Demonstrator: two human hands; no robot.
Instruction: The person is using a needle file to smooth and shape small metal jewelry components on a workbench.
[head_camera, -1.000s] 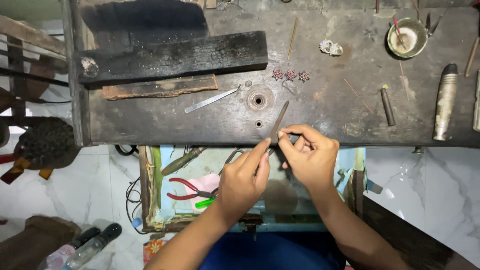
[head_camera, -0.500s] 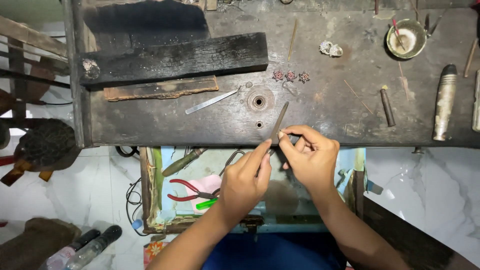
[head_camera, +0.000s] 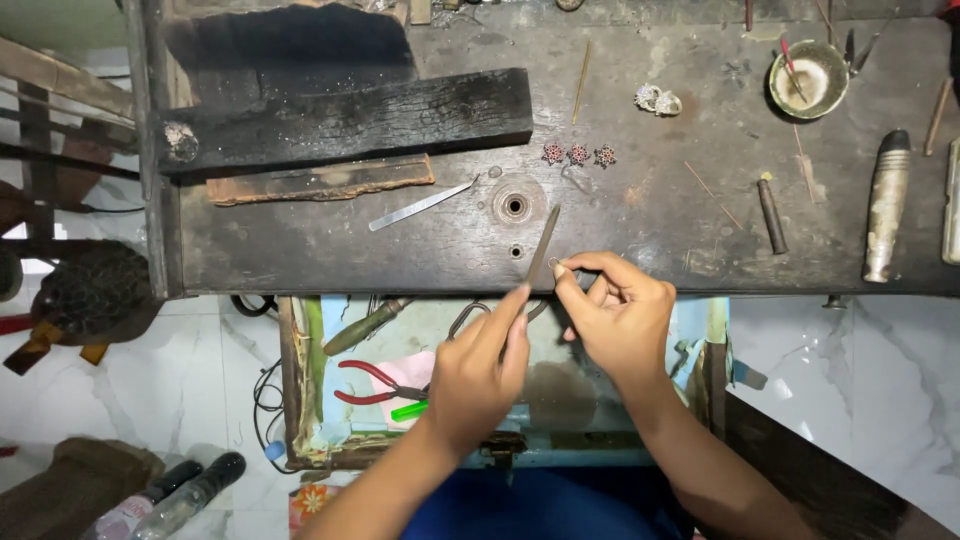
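Two hands work at the front edge of one dark wooden bench (head_camera: 300, 250). The left hand (head_camera: 475, 375) holds one thin grey file (head_camera: 543, 245) tight, and it slants up over the bench. The right hand (head_camera: 620, 320) pinches one tiny ring (head_camera: 556, 264) against the file. Three little red flower pieces (head_camera: 578, 155) sit in a row further back. One small bowl (head_camera: 808, 80) stands far right.

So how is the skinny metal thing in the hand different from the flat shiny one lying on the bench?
The file is dark and dull; the flat strip is pale and shiny. The file is held by the left hand, slanting steeply up beside the right hand; the strip lies loose on the workbench, untouched. The file points mostly away from the person; the strip lies nearer to sideways. Both are long, thin and metal.
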